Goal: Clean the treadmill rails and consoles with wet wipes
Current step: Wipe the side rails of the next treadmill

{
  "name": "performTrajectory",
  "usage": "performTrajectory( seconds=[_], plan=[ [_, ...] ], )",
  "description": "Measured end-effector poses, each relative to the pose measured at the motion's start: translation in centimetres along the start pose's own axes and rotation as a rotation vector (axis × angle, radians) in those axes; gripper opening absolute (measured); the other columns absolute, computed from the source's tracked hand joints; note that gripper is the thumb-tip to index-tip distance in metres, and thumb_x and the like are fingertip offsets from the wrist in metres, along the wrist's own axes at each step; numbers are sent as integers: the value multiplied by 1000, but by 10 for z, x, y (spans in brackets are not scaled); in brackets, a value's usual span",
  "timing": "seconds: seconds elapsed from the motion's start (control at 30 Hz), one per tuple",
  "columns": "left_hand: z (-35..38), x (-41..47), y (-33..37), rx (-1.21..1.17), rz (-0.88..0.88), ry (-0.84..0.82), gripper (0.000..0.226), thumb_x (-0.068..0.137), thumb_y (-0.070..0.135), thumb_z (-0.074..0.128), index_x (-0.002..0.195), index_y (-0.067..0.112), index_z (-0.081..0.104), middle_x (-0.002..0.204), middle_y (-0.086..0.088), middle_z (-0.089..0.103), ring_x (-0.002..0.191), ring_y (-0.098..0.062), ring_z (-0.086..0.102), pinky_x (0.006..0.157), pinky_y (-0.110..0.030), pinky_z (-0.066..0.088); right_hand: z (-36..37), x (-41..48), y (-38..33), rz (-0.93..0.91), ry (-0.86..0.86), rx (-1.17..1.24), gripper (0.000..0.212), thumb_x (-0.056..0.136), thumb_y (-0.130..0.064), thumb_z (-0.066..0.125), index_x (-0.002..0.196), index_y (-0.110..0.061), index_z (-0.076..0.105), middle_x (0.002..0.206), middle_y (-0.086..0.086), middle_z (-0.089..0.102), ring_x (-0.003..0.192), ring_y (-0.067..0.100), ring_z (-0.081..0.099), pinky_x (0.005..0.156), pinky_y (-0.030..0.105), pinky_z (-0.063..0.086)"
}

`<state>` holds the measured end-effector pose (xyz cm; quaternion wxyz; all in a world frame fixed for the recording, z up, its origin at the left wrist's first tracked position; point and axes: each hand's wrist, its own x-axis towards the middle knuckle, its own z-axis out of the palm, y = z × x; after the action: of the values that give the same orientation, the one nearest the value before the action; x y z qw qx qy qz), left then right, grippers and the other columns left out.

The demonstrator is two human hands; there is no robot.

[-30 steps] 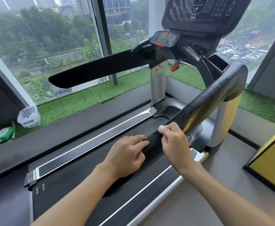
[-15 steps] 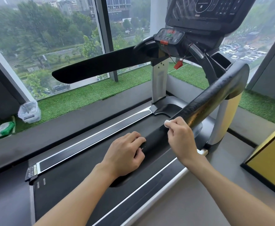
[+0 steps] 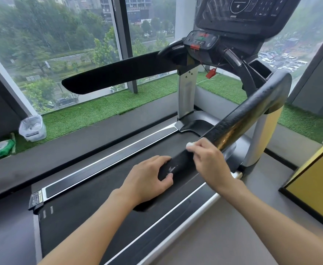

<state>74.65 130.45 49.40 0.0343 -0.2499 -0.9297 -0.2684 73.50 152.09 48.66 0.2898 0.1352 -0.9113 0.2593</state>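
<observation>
Head view: right hand (image 3: 209, 161) pinching wet wipe (image 3: 190, 145) against right rail (image 3: 241, 119); left hand (image 3: 149, 178) gripping rail's near end. Small wad risking slipping from grip, leaving patches unwiped.

- Right rail (image 3: 252, 115) — black, with a yellowish sheen along its middle
- Left rail (image 3: 118, 75) — plain matte black
- Wet wipe (image 3: 189, 145) — white
- Safety clip (image 3: 211, 73) — red, on a red cord
- Treadmill belt (image 3: 91, 199) — dark grey, edged by silver strips
- Turf (image 3: 91, 113) by the window — bright green
- Wipes pack (image 3: 2, 148) — green and white
- Panel (image 3: 317, 184) at right — yellow, black-framed
</observation>
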Motion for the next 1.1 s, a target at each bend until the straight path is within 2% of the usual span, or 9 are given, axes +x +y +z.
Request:
performTrajectory(
  seconds=[0.1, 0.2, 0.37, 0.5, 0.6, 0.77, 0.87, 0.97, 1.1],
  plan=[
    [-1, 0, 1, -21, -16, -15, 49, 91, 43, 58, 138, 31, 51, 127, 17, 59, 112, -6, 56, 99, -29, 46, 7, -6, -14, 154, 82, 0, 31, 79, 17, 60, 101, -1, 73, 91, 8, 60, 79, 24, 63, 73, 39, 56],
    [-2, 0, 1, -43, -38, -28, 43, 95, 36, 55, 137, 28, 54, 125, 15, 62, 112, -8, 57, 98, -29, 46, 7, -25, -29, -5, -31, 40, 32, 80, 16, 61, 105, -1, 72, 93, 7, 60, 83, 23, 65, 78, 31, 54],
    [-4, 3, -4, -237, -213, 4, 30, 98, 16, 47, 115, 25, 69, 67, 21, 63, 59, 0, 56, 61, -13, 40, 5, -20, -17, 201, 153, 35, 30, 80, 17, 61, 102, 0, 73, 91, 7, 62, 83, 22, 65, 80, 35, 54],
    [-4, 4, -4, -286, -230, -2, 37, 97, 12, 43, 115, 28, 70, 94, 14, 66, 77, 1, 61, 70, -10, 42, 9, -34, -36, 39, 25, 35, 29, 82, 15, 61, 104, 0, 73, 93, 8, 62, 85, 23, 66, 83, 27, 53],
    [-4, 4, -5, -303, -227, -12, 40, 98, 8, 41, 116, 27, 71, 100, 15, 63, 78, 9, 58, 69, -2, 36, 5, -25, -20, 177, 151, 23, 28, 82, 16, 61, 101, -1, 74, 91, 8, 63, 85, 22, 66, 82, 30, 52],
    [-4, 4, -3, -357, -250, 52, 42, 94, 3, 42, 102, 28, 74, 85, 25, 65, 78, 8, 60, 72, -7, 41, 9, -41, -38, 34, 1, 46, 29, 83, 14, 63, 106, -1, 72, 90, 6, 58, 78, 21, 62, 77, 27, 52],
    [-8, 0, -6, -328, -235, -9, 43, 97, 4, 42, 99, 36, 70, 76, 20, 69, 60, -5, 57, 61, -17, 44, 0, -23, -14, 163, 108, 44, 25, 85, 12, 63, 103, -2, 73, 88, 5, 59, 76, 21, 62, 74, 33, 54],
    [-11, -9, -18, -352, -251, -127, 40, 104, 13, 41, 119, 38, 68, 107, 24, 71, 95, -3, 65, 87, -19, 46, 4, -25, -33, 130, 43, 27, 24, 83, 13, 62, 101, 1, 73, 86, 7, 58, 69, 22, 60, 67, 30, 55],
    [-11, -18, -22, -445, -322, -89, 44, 103, 9, 41, 105, 40, 72, 100, 19, 73, 98, -5, 65, 91, -26, 47, 5, -16, -22, 55, 10, 16, 22, 86, 10, 60, 101, 0, 73, 87, 7, 59, 70, 26, 61, 66, 37, 56]
  ],
)
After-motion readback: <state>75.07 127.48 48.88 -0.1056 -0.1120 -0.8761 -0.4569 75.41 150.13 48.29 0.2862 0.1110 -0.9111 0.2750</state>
